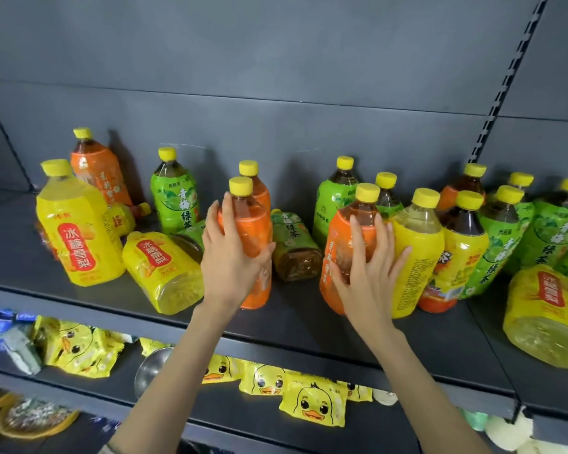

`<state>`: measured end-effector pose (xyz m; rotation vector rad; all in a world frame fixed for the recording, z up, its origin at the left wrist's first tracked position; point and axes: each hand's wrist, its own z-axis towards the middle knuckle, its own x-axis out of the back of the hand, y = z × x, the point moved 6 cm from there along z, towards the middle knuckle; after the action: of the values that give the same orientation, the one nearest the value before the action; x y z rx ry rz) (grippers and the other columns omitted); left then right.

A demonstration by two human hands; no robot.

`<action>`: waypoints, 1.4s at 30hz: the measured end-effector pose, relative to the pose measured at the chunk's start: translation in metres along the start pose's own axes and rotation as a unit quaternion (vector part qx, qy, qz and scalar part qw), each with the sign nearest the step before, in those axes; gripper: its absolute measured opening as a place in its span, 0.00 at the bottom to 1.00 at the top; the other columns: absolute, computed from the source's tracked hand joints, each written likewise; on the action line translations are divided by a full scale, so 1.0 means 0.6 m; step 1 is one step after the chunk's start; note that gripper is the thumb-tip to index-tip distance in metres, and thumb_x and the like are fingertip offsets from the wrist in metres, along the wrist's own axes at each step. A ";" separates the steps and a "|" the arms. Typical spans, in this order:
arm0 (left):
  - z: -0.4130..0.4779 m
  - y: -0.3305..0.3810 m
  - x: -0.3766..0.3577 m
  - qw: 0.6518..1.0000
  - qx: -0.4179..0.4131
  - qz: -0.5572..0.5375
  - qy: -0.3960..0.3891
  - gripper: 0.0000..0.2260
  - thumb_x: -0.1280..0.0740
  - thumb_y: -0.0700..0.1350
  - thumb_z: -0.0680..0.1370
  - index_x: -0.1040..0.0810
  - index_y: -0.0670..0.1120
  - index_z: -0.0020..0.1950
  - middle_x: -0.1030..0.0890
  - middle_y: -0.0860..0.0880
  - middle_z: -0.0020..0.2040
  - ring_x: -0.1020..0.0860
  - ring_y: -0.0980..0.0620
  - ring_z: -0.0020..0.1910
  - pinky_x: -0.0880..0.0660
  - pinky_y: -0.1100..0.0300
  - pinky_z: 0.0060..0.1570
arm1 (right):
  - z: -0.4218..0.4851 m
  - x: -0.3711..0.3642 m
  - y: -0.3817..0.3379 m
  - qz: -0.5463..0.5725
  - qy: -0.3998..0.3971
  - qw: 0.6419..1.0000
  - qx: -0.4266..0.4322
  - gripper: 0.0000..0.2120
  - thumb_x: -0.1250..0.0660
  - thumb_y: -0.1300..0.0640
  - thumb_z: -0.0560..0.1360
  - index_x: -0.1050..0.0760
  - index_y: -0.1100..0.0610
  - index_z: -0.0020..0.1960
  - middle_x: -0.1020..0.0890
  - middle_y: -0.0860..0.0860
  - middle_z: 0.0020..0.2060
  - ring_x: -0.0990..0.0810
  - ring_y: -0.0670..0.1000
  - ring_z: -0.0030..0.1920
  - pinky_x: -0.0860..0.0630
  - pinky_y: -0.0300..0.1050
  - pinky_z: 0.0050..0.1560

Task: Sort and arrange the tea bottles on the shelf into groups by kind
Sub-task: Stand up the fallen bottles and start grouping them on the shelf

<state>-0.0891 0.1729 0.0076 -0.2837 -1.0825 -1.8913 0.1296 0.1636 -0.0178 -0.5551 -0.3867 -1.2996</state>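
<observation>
Dark grey metal shelving fills your view, with a plain back panel point(276, 60) behind and an upper shelf point(292, 326) crowded with yellow-capped tea bottles. Your left hand point(230, 257) grips an orange bottle point(253, 221) near the middle of that shelf. The fingers curl round its left side and the thumb presses its right, and the bottle is upright. A rear orange bottle point(259, 188) stands just behind it.

Your right hand point(368, 276) lies against a second orange bottle point(341, 231), also upright, towards the front edge. The fingers are spread and nearly straight up its label, the thumb rests on the lower left of the label, and the little finger reaches over to a tall yellow bottle point(417, 257) standing just beside it.

Between your hands a fallen green bottle point(292, 247) lies on its side, base towards you. Left of your left hand a fallen yellow bottle point(164, 273) lies the same way, with an upright green bottle point(174, 198) behind it. Farther left a big yellow bottle point(76, 234) stands near the front, and a far orange bottle point(95, 168) stands close to the back panel.

To the right of your right hand, green, yellow and orange bottles stand mixed and packed close together. At the far right a large toppled yellow bottle point(545, 316) lies with its base over the front edge.

On the lower shelf point(177, 417) lie yellow duck packets point(312, 404).
</observation>
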 end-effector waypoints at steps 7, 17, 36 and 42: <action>0.008 -0.024 0.016 0.999 -0.024 -0.014 -0.038 0.45 0.28 0.58 0.69 0.52 0.52 0.77 0.42 0.46 0.73 0.36 0.42 0.69 0.23 0.42 0.50 | 0.003 0.001 -0.017 -0.003 0.004 1.000 -0.021 0.35 0.30 0.54 0.74 0.45 0.53 0.75 0.45 0.61 0.73 0.50 0.63 0.74 0.55 0.68 0.69; 0.021 -0.059 0.023 0.994 -0.079 -0.058 -0.054 0.45 0.30 0.63 0.69 0.53 0.54 0.77 0.41 0.47 0.73 0.34 0.45 0.68 0.23 0.48 0.50 | -0.004 -0.065 -0.134 0.208 -0.182 0.961 0.010 0.24 0.36 0.59 0.77 0.36 0.53 0.72 0.37 0.50 0.71 0.39 0.46 0.72 0.39 0.35 0.67; 0.032 -0.078 0.023 0.985 -0.093 -0.112 -0.088 0.44 0.40 0.71 0.63 0.56 0.63 0.73 0.41 0.55 0.71 0.34 0.50 0.68 0.24 0.52 0.48 | 0.096 -0.238 -0.070 0.121 -0.419 0.869 -0.232 0.36 0.35 0.37 0.72 0.47 0.39 0.75 0.33 0.52 0.72 0.31 0.56 0.68 0.31 0.51 0.63; 0.035 -0.078 0.024 0.985 -0.086 -0.108 -0.101 0.43 0.39 0.71 0.63 0.56 0.64 0.72 0.40 0.53 0.71 0.34 0.48 0.67 0.23 0.48 0.46 | 0.077 -0.217 -0.083 0.077 -0.310 0.915 -0.247 0.34 0.34 0.39 0.73 0.46 0.38 0.74 0.28 0.53 0.67 0.25 0.57 0.62 0.26 0.54 0.59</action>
<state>-0.1391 0.1901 0.0014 -0.4805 -1.1204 -2.1932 0.0525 0.2853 -0.0453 -1.4152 -0.5225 -1.0403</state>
